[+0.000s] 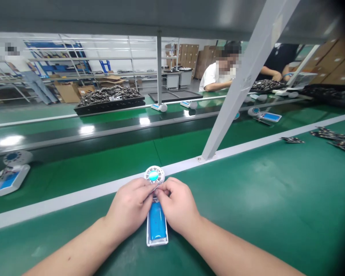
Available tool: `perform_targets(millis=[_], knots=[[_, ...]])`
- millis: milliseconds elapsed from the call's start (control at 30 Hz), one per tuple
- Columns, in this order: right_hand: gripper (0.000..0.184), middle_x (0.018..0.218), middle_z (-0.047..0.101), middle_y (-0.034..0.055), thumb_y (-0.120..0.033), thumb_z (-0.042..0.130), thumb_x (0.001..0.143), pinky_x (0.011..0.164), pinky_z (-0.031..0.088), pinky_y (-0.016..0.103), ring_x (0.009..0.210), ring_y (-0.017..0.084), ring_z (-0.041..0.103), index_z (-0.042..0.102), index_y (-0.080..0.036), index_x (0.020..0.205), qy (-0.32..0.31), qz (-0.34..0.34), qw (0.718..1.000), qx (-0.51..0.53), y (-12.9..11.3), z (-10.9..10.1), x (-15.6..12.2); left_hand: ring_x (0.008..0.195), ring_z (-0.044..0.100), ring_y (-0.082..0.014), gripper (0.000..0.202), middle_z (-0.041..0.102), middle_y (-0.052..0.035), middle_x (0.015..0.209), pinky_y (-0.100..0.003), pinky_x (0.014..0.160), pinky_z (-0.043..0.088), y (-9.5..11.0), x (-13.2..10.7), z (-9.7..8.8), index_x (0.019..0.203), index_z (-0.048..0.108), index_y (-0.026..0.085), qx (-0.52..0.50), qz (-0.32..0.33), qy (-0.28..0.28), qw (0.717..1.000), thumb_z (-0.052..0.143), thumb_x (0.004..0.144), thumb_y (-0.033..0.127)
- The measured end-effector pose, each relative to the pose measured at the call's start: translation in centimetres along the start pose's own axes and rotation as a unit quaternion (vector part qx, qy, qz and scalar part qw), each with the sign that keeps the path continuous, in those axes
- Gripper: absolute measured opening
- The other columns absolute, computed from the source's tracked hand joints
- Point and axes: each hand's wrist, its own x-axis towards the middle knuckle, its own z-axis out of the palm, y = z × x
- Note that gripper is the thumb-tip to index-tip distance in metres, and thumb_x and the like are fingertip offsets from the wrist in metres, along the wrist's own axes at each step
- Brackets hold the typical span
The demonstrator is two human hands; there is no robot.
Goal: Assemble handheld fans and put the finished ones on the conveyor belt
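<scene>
A small white handheld fan (154, 174) lies on the green bench, its round head pointing away from me and its handle toward me. The handle is uncovered, and a blue battery pack (158, 222) shows inside the white shell. My left hand (131, 203) and my right hand (176, 203) meet over the neck between head and handle. Both hands have their fingers pinched together there. A thin piece seems to sit between the fingertips, but the fingers mostly hide it, and I cannot make out what it is.
Beyond a pale rail (74, 199) runs a green conveyor with another opened fan (10, 180) at left and more at right. A slanted metal post (232, 96) rises at right centre. Circuit boards (336, 138) lie at right. A heaped black tray (109, 99) and co-workers are across.
</scene>
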Motion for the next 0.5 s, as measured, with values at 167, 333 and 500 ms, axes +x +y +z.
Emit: perform_targets(millis=[167, 333, 500], knots=[[0.016, 0.072, 0.059, 0.0003, -0.012, 0.059, 0.080, 0.064, 0.041, 0.027, 0.070, 0.015, 0.056, 0.067, -0.019, 0.069, -0.003, 0.010, 1.000, -0.014, 0.1, -0.1, 0.2, 0.078, 0.064, -0.0154, 0.027, 0.069, -0.0052, 0.088, -0.027, 0.069, 0.054, 0.3, 0.1, 0.4, 0.099, 0.073, 0.021, -0.039, -0.040, -0.028, 0.998, 0.049, 0.088, 0.011], [0.010, 0.077, 0.063, 0.0015, -0.014, 0.061, 0.079, 0.069, 0.046, 0.027, 0.072, 0.015, 0.060, 0.070, -0.019, 0.077, -0.004, -0.005, 1.000, 0.022, 0.1, -0.1, 0.8, 0.080, 0.065, -0.0173, 0.023, 0.070, -0.0025, 0.085, -0.028, 0.071, 0.052, 0.4, 0.9, 0.0, 0.088, 0.075, 0.023, -0.142, -0.274, -0.039, 0.950, 0.055, 0.079, 0.017], [0.021, 0.078, 0.064, 0.0020, -0.014, 0.058, 0.077, 0.072, 0.049, 0.028, 0.073, 0.016, 0.061, 0.071, -0.018, 0.092, 0.024, -0.006, 0.998, 0.050, 0.4, 0.1, 1.1, 0.076, 0.069, -0.0230, 0.029, 0.074, -0.0045, 0.083, -0.032, 0.070, 0.052, -2.3, 2.3, -0.6, 0.093, 0.072, 0.016, -0.206, -0.483, 0.036, 0.850, 0.065, 0.070, 0.032]])
